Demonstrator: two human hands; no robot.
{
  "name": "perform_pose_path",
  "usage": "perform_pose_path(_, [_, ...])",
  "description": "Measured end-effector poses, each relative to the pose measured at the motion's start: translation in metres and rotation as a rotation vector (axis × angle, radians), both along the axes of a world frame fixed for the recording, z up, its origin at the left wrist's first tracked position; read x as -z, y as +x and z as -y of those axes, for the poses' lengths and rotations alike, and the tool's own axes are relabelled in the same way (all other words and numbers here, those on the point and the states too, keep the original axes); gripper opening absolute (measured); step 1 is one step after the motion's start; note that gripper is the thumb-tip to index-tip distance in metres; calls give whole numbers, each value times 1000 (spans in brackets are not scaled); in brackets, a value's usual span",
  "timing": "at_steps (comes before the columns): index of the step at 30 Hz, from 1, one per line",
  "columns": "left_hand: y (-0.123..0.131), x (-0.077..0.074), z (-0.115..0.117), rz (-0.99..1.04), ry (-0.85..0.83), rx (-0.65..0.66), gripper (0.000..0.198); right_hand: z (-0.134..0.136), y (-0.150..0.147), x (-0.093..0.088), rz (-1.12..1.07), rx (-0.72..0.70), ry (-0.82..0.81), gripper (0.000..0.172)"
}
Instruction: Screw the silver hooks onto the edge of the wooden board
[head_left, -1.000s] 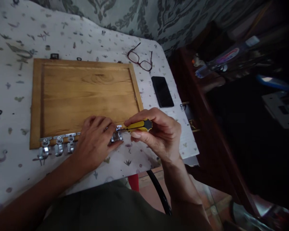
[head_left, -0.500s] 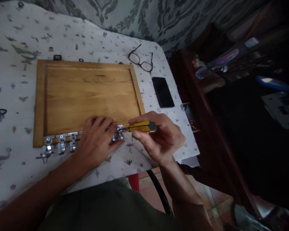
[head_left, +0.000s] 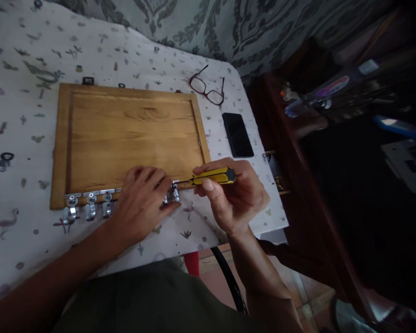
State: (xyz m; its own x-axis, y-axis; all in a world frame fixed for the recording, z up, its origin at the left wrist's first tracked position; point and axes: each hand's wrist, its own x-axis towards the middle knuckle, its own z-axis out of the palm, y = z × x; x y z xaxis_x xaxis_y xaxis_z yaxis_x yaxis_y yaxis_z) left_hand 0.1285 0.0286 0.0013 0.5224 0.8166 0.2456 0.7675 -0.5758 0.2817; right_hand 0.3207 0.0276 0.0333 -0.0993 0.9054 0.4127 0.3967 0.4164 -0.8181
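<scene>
A framed wooden panel (head_left: 135, 129) lies flat on the patterned tablecloth. Along its near edge runs a metal hook rail (head_left: 93, 193) with several shiny hooks, partly covered by my left hand (head_left: 140, 203). That hand curls over the edge, fingers on the wood and thumb beside the hooks at the right end, gripping the rail there. In my right hand (head_left: 237, 196) is a yellow and black screwdriver (head_left: 215, 176), its shaft pointing left. The screwdriver's tip is at the rightmost hook, near my left fingertips; exact contact is too small to tell.
Beyond the panel's right corner lie eyeglasses (head_left: 206, 89) and a black phone (head_left: 238, 135). The tablecloth (head_left: 21, 240) reaches the table's right edge. Past a gap stands dark red furniture (head_left: 291, 143) with a plastic bottle (head_left: 333, 88) on it. A patterned curtain (head_left: 208, 27) hangs behind.
My right hand has shifted its fingers on the screwdriver, whose handle now tilts slightly higher and sits farther right. My left hand stays on the rail. The whole view has shifted slightly.
</scene>
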Motion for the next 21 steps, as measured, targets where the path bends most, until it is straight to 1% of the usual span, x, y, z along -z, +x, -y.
perform_pose_path(3, [0,0,0,-6,2,1,24,-1,-1,1,2,39,80,10])
perform_pose_path(8, [-1,1,1,-11,-3,-5,25,-6,-4,1,12,-17,136,17])
perform_pose_path(10, [0,1,1,-4,2,-5,26,-8,-3,-2,-27,-65,95,20])
perform_pose_path(12, [0,1,1,5,22,-4,26,-9,-2,-8,-75,-137,3,29])
perform_pose_path(14, [1,1,0,8,48,-6,26,-11,1,-17,-81,-229,-87,33])
perform_pose_path(17, [1,1,-1,-1,62,-10,27,-13,5,-28,-55,-334,-139,24])
perform_pose_path(19, [1,1,-1,-1,68,-12,28,-14,6,-29,-50,-321,-114,19])
perform_pose_path(21, [1,1,-1,2,76,-15,29,-15,5,-26,-51,-261,-61,15])
